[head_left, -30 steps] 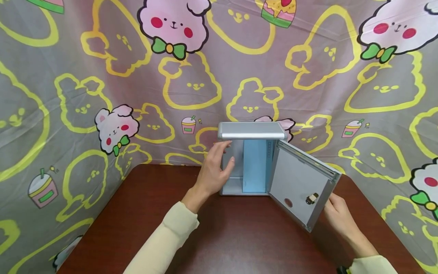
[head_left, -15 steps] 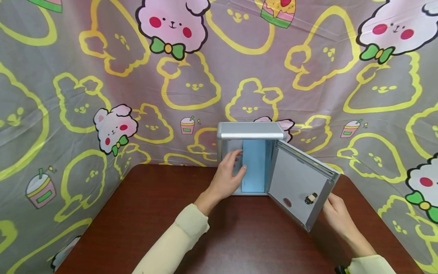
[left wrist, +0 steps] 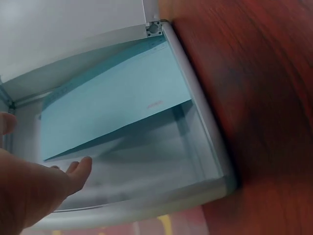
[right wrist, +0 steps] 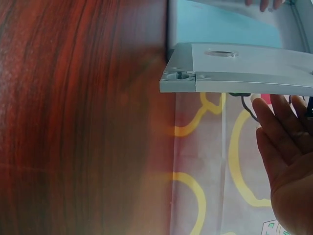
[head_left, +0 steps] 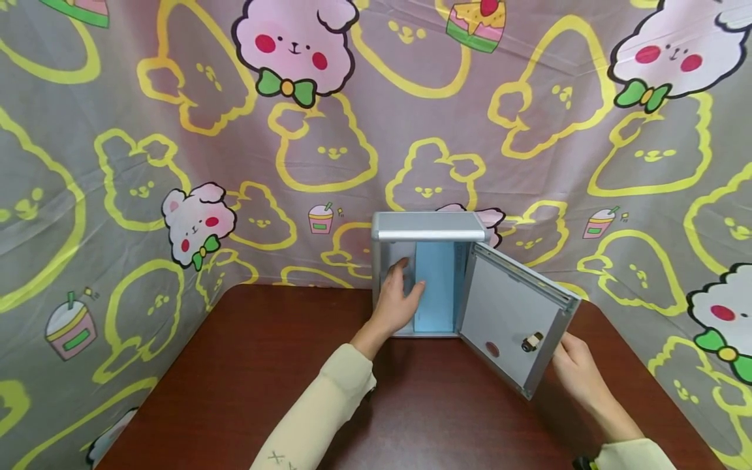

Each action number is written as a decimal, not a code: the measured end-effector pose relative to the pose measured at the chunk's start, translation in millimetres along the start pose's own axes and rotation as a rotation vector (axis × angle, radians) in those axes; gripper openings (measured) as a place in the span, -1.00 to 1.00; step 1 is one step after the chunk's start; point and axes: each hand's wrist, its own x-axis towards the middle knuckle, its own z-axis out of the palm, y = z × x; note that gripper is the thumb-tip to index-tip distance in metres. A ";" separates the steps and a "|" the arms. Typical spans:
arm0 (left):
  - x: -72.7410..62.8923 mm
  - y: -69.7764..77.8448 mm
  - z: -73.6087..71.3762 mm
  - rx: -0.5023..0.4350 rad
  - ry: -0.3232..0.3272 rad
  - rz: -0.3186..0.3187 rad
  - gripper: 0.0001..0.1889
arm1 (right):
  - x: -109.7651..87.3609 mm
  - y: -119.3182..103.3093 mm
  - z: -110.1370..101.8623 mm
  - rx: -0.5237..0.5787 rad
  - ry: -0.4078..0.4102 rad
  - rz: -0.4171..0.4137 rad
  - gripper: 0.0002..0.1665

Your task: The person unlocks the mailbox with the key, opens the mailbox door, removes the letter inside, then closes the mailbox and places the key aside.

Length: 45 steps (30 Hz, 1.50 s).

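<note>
A silver-grey metal box (head_left: 429,224) stands on the table with its door (head_left: 505,307) swung out to the right. Inside, a flat light-blue paper (head_left: 435,287) with small print stands at a slant against the right side. My left hand (head_left: 396,303) reaches into the opening, fingers spread and bare, just left of the paper; the left wrist view shows its fingertips apart from the paper's edge. Behind the door's free edge is my right hand (head_left: 578,365), its fingers partly hidden in the head view. Seen from the right wrist, those fingers lie extended against the door's outer side.
A dark red-brown wooden table (head_left: 282,365) carries the box near its back edge. Patterned cloth (head_left: 329,130) hangs behind and at both sides. On the door's inner face sit a small lock (head_left: 532,341) and an oval hole (head_left: 492,349).
My left hand has moved right, from the box's left edge into the opening beside the paper. The right hand and the door stay about where they were.
</note>
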 end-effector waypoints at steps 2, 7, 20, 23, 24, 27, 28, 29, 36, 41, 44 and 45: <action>1.6 -2.6 3.0 -0.023 0.012 -0.035 -0.31 | 0.0 -0.7 0.0 0.001 0.000 0.002 -0.67; 6.0 -6.8 10.5 -0.095 0.033 -0.114 -0.29 | 0.1 -2.4 0.1 0.005 -0.004 0.013 -0.67; 14.9 -14.1 30.7 -0.206 0.017 -0.264 -0.28 | -2.4 -6.3 3.1 0.007 -0.002 0.039 -0.69; 14.7 -14.1 36.4 -0.233 -0.023 -0.310 -0.23 | -3.5 -6.2 3.5 0.010 0.001 0.037 -0.70; 14.3 -13.3 38.0 -0.238 -0.043 -0.324 -0.21 | -3.9 -5.9 3.5 0.010 0.003 0.033 -0.70; 13.4 -10.5 42.0 -0.244 -0.080 -0.352 -0.15 | -4.5 -4.9 2.8 0.010 0.010 0.018 -0.69; 13.6 -9.6 42.9 -0.242 -0.083 -0.351 -0.15 | -4.4 -4.7 2.5 0.011 0.012 0.014 -0.69; 13.9 -8.7 43.8 -0.244 -0.080 -0.345 -0.15 | -4.1 -4.6 2.1 0.011 0.014 0.010 -0.69; 15.5 -7.2 45.5 -0.237 -0.068 -0.295 -0.22 | -2.2 -6.2 2.1 0.018 0.020 -0.001 -0.70; 15.3 -9.5 45.5 -0.270 -0.060 -0.270 -0.28 | -3.5 -6.6 3.4 0.020 0.020 -0.004 -0.71; 15.6 -10.6 45.0 -0.292 -0.055 -0.276 -0.32 | -4.0 -6.4 4.4 0.025 0.016 -0.005 -0.71; 15.7 -10.6 44.6 -0.296 -0.056 -0.279 -0.33 | -4.0 -6.4 4.6 0.029 0.016 -0.006 -0.71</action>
